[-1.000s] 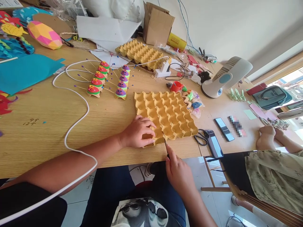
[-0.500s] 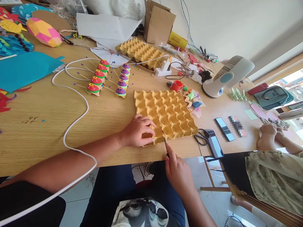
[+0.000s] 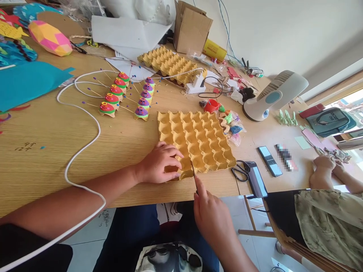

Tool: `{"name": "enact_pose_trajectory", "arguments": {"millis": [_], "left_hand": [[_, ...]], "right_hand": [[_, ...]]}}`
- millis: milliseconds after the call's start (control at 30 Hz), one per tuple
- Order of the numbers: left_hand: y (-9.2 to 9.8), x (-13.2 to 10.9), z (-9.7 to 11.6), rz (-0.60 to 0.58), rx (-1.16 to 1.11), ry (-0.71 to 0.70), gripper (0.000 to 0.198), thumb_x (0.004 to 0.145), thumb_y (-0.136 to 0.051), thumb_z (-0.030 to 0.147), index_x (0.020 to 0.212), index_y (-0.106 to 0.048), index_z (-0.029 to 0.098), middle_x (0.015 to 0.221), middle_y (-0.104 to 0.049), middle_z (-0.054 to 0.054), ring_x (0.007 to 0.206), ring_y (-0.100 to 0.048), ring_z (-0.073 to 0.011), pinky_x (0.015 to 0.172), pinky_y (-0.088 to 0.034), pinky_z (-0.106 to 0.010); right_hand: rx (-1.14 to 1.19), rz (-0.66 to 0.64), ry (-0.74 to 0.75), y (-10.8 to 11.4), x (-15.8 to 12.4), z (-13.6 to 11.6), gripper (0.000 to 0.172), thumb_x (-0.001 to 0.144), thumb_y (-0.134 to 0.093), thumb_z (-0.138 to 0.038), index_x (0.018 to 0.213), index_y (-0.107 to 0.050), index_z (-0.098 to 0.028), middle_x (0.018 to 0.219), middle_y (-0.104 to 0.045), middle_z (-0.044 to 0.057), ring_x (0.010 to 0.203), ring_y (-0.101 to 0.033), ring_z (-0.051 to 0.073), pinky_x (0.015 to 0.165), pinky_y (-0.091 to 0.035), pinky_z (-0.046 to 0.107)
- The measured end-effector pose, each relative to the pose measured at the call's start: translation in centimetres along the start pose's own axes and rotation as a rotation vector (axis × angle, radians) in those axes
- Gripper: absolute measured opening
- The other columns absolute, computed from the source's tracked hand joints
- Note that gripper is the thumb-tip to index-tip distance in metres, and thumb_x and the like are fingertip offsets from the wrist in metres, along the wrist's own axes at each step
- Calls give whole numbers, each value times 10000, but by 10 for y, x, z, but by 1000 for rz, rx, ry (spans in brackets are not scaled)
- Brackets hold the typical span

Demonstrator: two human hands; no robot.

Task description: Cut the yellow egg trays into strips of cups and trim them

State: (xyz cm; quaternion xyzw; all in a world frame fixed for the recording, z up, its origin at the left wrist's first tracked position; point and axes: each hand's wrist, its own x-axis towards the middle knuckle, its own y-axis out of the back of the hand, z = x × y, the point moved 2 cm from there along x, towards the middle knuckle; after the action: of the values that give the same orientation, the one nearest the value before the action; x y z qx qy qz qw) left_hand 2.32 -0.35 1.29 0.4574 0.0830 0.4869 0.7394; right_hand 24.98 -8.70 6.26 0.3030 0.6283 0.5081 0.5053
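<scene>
A yellow moulded-pulp egg tray (image 3: 200, 138) lies in front of me on the wooden table. My left hand (image 3: 159, 163) holds its front left corner, with thumb and curled fingers pressing into the cups. In my right hand (image 3: 211, 211) is a slim dark knife (image 3: 194, 174), index finger stretched along it. Its blade meets the tray near the front edge, a little right of my left fingers. Most of the handle is hidden in my grip. Black-handled scissors (image 3: 241, 170) lie by the tray's front right corner, beside a phone (image 3: 256, 179).
Two rows of painted egg-cup figures (image 3: 112, 99) with thin sticks stand left of the tray. Behind lie another egg tray (image 3: 170, 64) and a white power strip (image 3: 195, 85). A white fan (image 3: 275, 96) stands right. A white cable (image 3: 82, 151) crosses my left forearm. Another person's hands (image 3: 324, 168) rest far right.
The whole view has shifted slightly. My right hand has drawn a little toward me, with the knife still at the tray's front edge. My left hand keeps its place on the tray.
</scene>
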Motion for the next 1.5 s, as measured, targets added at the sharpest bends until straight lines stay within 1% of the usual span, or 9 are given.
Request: {"name": "enact_pose_trajectory", "arguments": {"millis": [167,267,433,633,833,1067,1233,1433,1500], "left_hand": [[-1,-2,-1,-5,-3,-6,177,888,-749,461,930,-803,298,1263,-737,-52,1172,-636,-288,1036,-304,-504],[-3,-3,-2,3,0,1,184,894,-743,470,939,-797,300,1271,-734,-55,1168,-632,-287,1030,-309,-506],[-3,-4,-1,16,3,8,160,892,-749,445,941,-790,298,1272,-732,-53,1169,-629,-291,1013,-321,-503],[-3,-7,1,11,14,28,136,902,-744,408,971,-789,300,1283,-720,-38,1202,-624,-290,1035,-325,-496],[-5,-8,1,10,36,22,123,904,-735,381,989,-784,307,1308,-715,-33,1225,-616,-295,1040,-328,-500],[-6,-6,-2,22,51,14,133,896,-738,404,976,-794,313,1290,-724,-28,1175,-636,-277,1016,-337,-493],[-5,-4,-5,31,65,1,140,894,-735,422,962,-804,322,1276,-738,-34,1155,-639,-278,1022,-338,-503],[-3,-3,-4,32,73,-9,146,892,-729,422,950,-810,315,1260,-745,-37,1156,-642,-283,1023,-340,-504],[-2,-4,-3,37,72,-8,144,899,-717,414,942,-808,311,1258,-746,-37,1157,-642,-282,1025,-337,-507]], "right_hand": [[-49,-42,42,13,4,1,610,1017,-468,-161,1624,-409,-168,891,-805,71,732,-779,222,568,-503,273],[-61,-39,54,13,6,3,611,1009,-474,-151,1618,-423,-159,893,-805,81,743,-782,223,579,-517,269],[-48,-19,74,4,8,8,606,1007,-488,-146,1610,-438,-151,922,-808,93,744,-784,213,582,-532,257],[-58,3,116,-6,6,13,643,978,-503,-135,1617,-432,-158,906,-795,74,727,-777,213,601,-564,267],[-28,43,102,-17,4,13,641,985,-477,-121,1623,-419,-142,935,-790,77,756,-776,219,635,-594,294],[28,8,102,-36,4,16,618,1000,-473,-129,1616,-424,-137,983,-806,101,809,-791,217,671,-586,269],[208,112,104,-42,-7,26,580,1030,-433,-133,1608,-415,-163,1141,-811,110,863,-792,184,711,-575,245],[308,204,133,-42,-39,35,554,1056,-411,-179,1610,-413,-175,1092,-816,96,846,-785,209,694,-565,278],[335,244,136,-40,-46,36,539,1069,-395,-203,1608,-415,-181,1107,-815,90,849,-785,210,693,-563,283]]}}
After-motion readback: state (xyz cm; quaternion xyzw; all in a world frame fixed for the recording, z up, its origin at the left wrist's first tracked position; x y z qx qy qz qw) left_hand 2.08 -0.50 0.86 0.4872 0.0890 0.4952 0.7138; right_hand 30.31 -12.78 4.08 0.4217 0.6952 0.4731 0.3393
